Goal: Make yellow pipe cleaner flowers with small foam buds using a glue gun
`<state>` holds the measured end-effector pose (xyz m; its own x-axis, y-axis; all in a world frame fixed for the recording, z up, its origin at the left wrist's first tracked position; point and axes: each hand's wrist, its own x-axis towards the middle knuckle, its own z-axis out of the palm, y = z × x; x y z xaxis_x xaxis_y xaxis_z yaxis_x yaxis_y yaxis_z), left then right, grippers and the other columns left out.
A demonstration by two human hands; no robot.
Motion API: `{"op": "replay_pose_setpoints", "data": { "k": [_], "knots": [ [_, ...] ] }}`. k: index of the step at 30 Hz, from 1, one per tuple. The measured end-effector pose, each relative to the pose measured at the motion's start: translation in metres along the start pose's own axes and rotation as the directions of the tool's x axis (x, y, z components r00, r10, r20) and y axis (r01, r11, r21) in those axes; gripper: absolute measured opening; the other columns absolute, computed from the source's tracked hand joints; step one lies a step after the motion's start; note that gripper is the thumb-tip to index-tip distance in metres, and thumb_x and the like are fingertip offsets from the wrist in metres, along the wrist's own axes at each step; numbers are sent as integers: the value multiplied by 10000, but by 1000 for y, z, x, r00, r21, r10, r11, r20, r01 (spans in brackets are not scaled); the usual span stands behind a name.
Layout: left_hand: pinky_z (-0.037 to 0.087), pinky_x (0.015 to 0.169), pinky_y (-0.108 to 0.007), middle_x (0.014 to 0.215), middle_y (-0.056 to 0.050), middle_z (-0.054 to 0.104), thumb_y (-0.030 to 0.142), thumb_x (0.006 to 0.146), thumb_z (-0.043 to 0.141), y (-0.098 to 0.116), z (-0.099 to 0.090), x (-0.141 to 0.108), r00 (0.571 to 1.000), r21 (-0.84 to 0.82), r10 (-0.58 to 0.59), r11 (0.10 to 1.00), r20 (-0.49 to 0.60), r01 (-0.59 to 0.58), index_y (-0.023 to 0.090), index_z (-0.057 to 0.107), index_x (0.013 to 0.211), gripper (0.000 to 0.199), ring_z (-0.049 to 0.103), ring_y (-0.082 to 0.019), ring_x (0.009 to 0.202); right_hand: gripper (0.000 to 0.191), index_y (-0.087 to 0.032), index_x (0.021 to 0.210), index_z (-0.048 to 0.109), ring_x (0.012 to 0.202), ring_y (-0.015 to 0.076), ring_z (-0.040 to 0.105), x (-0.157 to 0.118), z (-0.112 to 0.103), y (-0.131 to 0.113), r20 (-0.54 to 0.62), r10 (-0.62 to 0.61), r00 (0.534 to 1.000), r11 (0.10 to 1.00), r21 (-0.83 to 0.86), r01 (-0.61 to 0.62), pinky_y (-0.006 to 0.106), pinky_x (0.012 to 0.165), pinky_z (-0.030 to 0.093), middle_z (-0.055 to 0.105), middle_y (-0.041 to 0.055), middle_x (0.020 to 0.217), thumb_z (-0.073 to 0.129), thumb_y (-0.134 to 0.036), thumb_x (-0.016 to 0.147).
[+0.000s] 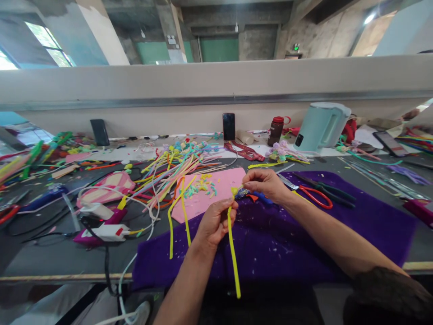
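My left hand (pixel 216 221) is closed in a pinch on a yellow pipe cleaner (pixel 233 257), whose long tail hangs down over the purple cloth (pixel 270 257). A small yellow tuft tops the stem, just above my left fingertips. Beside that tuft, my right hand (pixel 262 184) pinches with thumb and finger; what lies between them is too small to name. Left of my hands, a pink sheet (pixel 223 178) bears several short yellow and teal snippets (pixel 204 186). Two more yellow pipe cleaners (pixel 185 216) hang over its left edge.
Red-handled scissors (pixel 316 197) and dark-handled pliers (pixel 333 189) lie right of my right hand. Bundled coloured pipe cleaners (pixel 176 162) spread behind the sheet. A phone (pixel 229 127), a brown bottle (pixel 276 132) and a teal kettle (pixel 320 126) stand behind. Cables (pixel 154 198) and a glue gun (pixel 104 230) are at left.
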<state>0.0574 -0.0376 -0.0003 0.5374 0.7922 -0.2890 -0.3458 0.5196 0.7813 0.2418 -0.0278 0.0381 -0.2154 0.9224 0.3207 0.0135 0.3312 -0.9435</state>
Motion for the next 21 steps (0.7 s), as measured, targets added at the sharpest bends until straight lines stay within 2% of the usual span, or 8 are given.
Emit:
{"op": "replay_pose_setpoints", "data": {
  "k": [5,12,16,21],
  "knots": [
    [192,248,-140,395,21,489,289,665,575,-4,1,1,1000,95,5,995,-15,-4,109,573,585,197,351,-33,245,151,-158,693,624,586,96,473,0,-1,0,68,-19,998,1000,-1,19,231,559,378,545,-4,660,667,-298,655],
    [177,264,-157,350,9,468,303,664,564,-5,2,-1,1000,225,12,974,-12,-9,116,559,535,227,340,-48,245,106,-179,699,646,762,160,522,2,-7,-7,217,-87,972,983,-142,119,297,696,415,572,33,763,648,-284,684],
    [179,269,-159,353,5,471,301,663,564,-6,2,0,1000,249,11,968,3,-11,119,555,534,223,339,-50,250,91,-185,700,658,822,170,522,2,-9,-11,275,-122,954,962,-203,182,329,770,405,580,39,799,640,-274,700],
    [178,271,-160,357,12,465,299,664,566,-7,1,0,1000,254,8,967,13,-11,124,545,534,219,326,-42,249,84,-186,713,654,848,164,522,2,-9,-12,333,-115,936,951,-235,201,326,780,401,579,35,835,618,-261,726]
  ]
}}
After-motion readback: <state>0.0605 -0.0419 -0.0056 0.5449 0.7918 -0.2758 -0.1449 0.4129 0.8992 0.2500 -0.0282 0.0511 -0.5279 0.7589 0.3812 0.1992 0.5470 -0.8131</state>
